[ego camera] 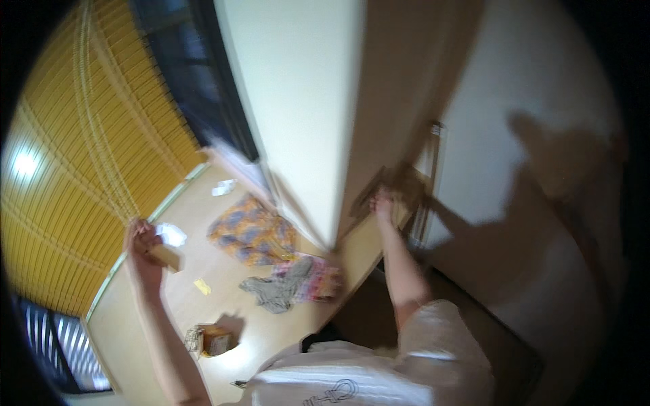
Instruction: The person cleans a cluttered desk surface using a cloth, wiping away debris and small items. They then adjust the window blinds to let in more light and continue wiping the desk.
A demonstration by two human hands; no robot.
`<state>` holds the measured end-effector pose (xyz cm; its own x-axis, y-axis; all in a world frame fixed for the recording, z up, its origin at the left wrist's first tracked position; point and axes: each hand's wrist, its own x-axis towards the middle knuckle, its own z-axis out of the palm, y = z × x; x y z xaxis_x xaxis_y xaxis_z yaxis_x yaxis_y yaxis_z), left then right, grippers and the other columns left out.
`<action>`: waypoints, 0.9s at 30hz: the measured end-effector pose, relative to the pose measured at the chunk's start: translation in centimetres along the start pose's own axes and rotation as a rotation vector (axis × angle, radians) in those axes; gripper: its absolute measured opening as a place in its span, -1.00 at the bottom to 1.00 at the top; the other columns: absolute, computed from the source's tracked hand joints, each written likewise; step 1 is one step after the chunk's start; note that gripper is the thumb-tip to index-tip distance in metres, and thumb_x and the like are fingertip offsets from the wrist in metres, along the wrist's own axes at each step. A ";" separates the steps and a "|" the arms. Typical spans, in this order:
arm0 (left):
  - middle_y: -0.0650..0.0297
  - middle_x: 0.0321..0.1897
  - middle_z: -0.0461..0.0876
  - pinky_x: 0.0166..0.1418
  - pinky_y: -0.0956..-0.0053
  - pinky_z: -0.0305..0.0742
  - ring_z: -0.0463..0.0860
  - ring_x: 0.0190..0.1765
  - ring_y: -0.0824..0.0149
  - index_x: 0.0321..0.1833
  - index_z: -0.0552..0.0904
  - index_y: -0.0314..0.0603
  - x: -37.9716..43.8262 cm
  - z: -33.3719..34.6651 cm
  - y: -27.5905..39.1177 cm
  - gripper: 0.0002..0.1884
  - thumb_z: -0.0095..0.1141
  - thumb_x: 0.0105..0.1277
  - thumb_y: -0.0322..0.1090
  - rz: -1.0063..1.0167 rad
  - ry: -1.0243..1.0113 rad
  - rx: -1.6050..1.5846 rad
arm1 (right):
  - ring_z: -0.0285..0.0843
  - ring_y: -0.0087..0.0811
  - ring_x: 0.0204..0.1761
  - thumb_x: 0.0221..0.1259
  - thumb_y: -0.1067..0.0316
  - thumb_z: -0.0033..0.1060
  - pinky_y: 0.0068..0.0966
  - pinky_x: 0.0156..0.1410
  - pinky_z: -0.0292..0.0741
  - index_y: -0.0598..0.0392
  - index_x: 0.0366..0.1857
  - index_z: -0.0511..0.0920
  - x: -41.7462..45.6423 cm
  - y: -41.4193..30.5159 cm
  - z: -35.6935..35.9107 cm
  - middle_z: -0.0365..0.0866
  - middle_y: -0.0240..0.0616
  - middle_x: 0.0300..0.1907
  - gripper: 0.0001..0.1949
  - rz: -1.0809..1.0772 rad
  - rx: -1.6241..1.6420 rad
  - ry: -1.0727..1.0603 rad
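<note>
My left hand [144,238] is raised at the left, its fingers closed around a small tan block [167,257]. The blind's cords [109,182] run down to that hand, but blur hides whether it grips them too. My right hand [383,203] reaches forward to a blurred brown object [405,187] in shadow, beside the pillar. Its fingers are too smeared to show whether they hold that object. Between my arms, on the tabletop [172,299], lie an orange and grey patterned cloth [251,231], a grey cloth [277,290] and a pink patterned cloth [322,279].
Nearer me stands a small yellow-brown box [217,340]. A yellow slip [202,286] and white crumpled pieces [171,234] lie on the tabletop. A white pillar [294,111] rises ahead, yellow slatted blinds [66,152] hang left, and a pale wall [508,152] stands right.
</note>
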<state>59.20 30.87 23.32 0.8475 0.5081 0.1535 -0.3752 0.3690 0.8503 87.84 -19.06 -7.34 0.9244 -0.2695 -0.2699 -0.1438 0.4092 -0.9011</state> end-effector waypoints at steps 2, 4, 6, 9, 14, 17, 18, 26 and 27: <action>0.40 -0.28 0.54 -0.10 0.50 0.39 0.45 -0.26 0.48 -0.11 0.58 -0.07 -0.3 -1.2 -0.7 -0.80 -0.01 0.54 -0.14 -0.067 0.099 0.090 | 0.39 -0.32 -0.09 0.51 0.00 -0.09 -0.38 -0.02 0.32 0.08 0.03 0.43 2.1 1.8 -0.9 0.42 -0.22 -0.12 -0.65 0.110 0.171 -0.032; 0.41 -0.37 0.53 -0.13 0.55 0.38 0.46 -0.28 0.48 -0.14 0.58 -0.02 0.3 -0.2 -1.5 -0.83 0.07 0.49 -0.13 -0.064 -0.042 0.127 | 0.25 -0.19 0.29 0.49 0.10 -0.11 -0.23 0.37 0.19 0.08 0.29 0.36 4.1 0.9 -5.5 0.33 -0.10 0.27 -0.57 0.246 0.405 0.013; 0.43 -0.44 0.49 -0.21 0.54 0.38 0.46 -0.35 0.48 -0.29 0.54 0.00 -0.7 4.2 -0.3 -0.79 0.11 0.45 -0.10 -0.195 0.020 0.074 | 0.37 -0.19 0.26 0.49 0.05 -0.11 -0.25 0.35 0.31 0.05 0.38 0.37 4.0 1.3 -8.3 0.43 -0.07 0.28 -0.51 0.175 0.245 0.114; 0.37 -0.43 0.47 -0.18 0.50 0.40 0.44 -0.34 0.47 -0.31 0.51 -0.09 -0.4 4.2 -2.0 -0.74 0.10 0.43 -0.08 -0.122 -0.121 0.049 | 0.40 -0.46 -0.48 0.51 -0.05 -0.08 -0.53 -0.42 0.35 0.04 -0.12 0.50 3.6 1.5 -9.5 0.49 -0.32 -0.41 -0.65 0.012 -0.197 0.210; 0.35 -0.44 0.38 -0.19 0.48 0.35 0.36 -0.37 0.44 -0.33 0.49 -0.07 -0.6 4.3 -2.7 -0.73 0.05 0.40 -0.06 -0.050 -0.115 0.110 | 0.37 -0.46 -0.51 0.51 -0.04 -0.09 -0.53 -0.44 0.32 0.03 -0.16 0.48 1.1 0.9 -6.7 0.47 -0.33 -0.44 -0.67 -0.053 -0.242 0.226; 0.36 -0.46 0.35 -0.21 0.47 0.30 0.33 -0.39 0.43 -0.35 0.46 -0.04 -0.7 5.4 -2.9 -0.68 0.02 0.47 0.01 -0.039 -0.120 0.134 | 0.35 -0.47 -0.52 0.51 -0.03 -0.09 -0.53 -0.45 0.31 0.03 -0.19 0.47 0.6 -0.2 -5.6 0.46 -0.34 -0.45 -0.67 -0.090 -0.259 0.229; 0.36 -0.47 0.35 -0.21 0.46 0.30 0.33 -0.40 0.42 -0.35 0.45 -0.03 -0.2 6.3 -3.4 -0.66 -0.02 0.50 0.02 -0.037 -0.124 0.087 | 0.35 -0.47 -0.52 0.51 -0.03 -0.09 -0.53 -0.45 0.30 0.02 -0.20 0.46 0.6 -0.9 -5.6 0.45 -0.34 -0.46 -0.67 -0.106 -0.266 0.237; 0.39 -0.42 0.47 -0.31 0.58 0.29 0.34 -0.40 0.53 -0.25 0.55 -0.12 1.5 6.6 -6.8 -0.76 0.04 0.51 -0.13 0.092 -0.112 -0.001 | 0.30 -0.48 -0.56 0.51 -0.02 -0.10 -0.53 -0.49 0.27 0.01 -0.27 0.43 -0.3 -0.6 -2.3 0.41 -0.36 -0.50 -0.68 -0.166 -0.352 0.211; 0.38 -0.42 0.48 -0.31 0.58 0.29 0.34 -0.40 0.53 -0.27 0.56 -0.12 1.8 6.6 -7.2 -0.76 0.04 0.51 -0.15 0.111 -0.124 0.005 | 0.29 -0.48 -0.56 0.51 -0.02 -0.10 -0.53 -0.49 0.26 0.01 -0.28 0.43 -0.5 -0.5 -2.0 0.41 -0.36 -0.51 -0.68 -0.172 -0.360 0.209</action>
<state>65.91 24.04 20.79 0.8407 0.4455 0.3078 -0.4679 0.3115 0.8271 86.70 -20.88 -7.42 0.8599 -0.4924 -0.1349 -0.1421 0.0230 -0.9896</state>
